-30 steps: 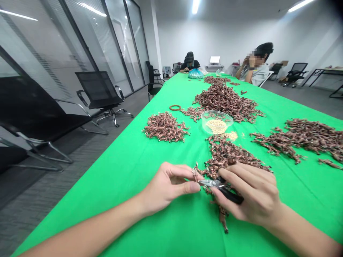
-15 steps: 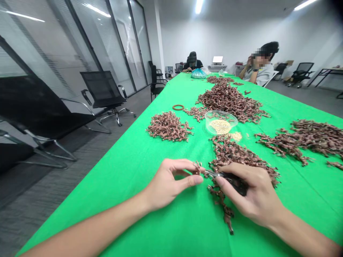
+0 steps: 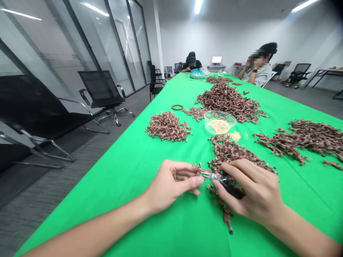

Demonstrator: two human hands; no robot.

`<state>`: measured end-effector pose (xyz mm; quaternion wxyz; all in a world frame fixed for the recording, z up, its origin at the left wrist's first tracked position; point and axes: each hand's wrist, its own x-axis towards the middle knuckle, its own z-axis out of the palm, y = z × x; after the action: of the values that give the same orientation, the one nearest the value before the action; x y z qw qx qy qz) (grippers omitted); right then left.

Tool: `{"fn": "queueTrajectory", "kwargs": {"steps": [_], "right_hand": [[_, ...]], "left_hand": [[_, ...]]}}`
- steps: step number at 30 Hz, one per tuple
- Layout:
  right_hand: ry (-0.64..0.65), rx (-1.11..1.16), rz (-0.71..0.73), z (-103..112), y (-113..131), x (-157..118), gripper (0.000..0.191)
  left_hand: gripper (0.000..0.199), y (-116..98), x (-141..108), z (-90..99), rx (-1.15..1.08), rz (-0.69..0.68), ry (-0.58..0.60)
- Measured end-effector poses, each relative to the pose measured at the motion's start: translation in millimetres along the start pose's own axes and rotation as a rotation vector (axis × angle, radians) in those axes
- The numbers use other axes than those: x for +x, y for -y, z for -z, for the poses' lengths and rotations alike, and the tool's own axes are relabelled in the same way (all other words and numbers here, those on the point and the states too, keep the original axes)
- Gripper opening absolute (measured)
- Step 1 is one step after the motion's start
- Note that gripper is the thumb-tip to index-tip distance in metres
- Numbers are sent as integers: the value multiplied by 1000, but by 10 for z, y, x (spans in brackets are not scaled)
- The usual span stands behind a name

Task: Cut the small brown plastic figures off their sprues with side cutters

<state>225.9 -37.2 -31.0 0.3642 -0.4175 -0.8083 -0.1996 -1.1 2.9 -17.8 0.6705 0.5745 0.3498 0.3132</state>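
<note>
Between the thumb and fingers of my left hand [image 3: 166, 187] is a small copper-brown figure-like piece [image 3: 198, 167] with thin, knobbly limbs. My right hand [image 3: 257, 191] is closed around small pliers [image 3: 214, 176] with dark handles and a metal head. Their jaws point left and reach the held piece; whether they grip it is too small to tell. Just behind my right hand spreads a pile of similar brown pieces [image 3: 227, 151]. Several more, strung toward me, lie below the pliers, with one loose piece [image 3: 227, 218] nearest.
A clear round tub [image 3: 220, 126] holds pale grains, some spilled beside it. Other brown heaps lie left [image 3: 168, 126], behind [image 3: 227, 101] and right [image 3: 313, 139] on the green cloth [image 3: 128, 200]. A brown ring [image 3: 177, 107] is near the left edge. Two people sit farther along.
The pliers have turned, so more of their metal head shows, and my right hand has rolled over slightly. My left hand's lower fingers have shifted downward and show below the thumb.
</note>
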Motion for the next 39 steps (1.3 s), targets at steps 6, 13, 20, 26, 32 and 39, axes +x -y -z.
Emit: {"fn": "queueTrajectory", "kwargs": {"steps": [6, 13, 20, 26, 32, 39], "right_hand": [[23, -37, 41, -12, -10, -13, 38], [11, -23, 64, -5, 20, 24, 34], [32, -34, 93, 10, 21, 38, 31], [30, -52, 101, 7, 32, 25, 32], [-17, -66, 91, 38, 47, 14, 30], [-50, -67, 90, 31, 54, 17, 31]], "left_hand": [[33, 23, -9, 8, -27, 35, 16], [33, 36, -17, -3, -42, 82, 51], [33, 37, -15, -8, -9, 93, 65], [29, 23, -4, -5, -47, 92, 37], [30, -95, 2, 42, -218, 172, 209], [23, -90, 22, 66, -412, 253, 305]]}}
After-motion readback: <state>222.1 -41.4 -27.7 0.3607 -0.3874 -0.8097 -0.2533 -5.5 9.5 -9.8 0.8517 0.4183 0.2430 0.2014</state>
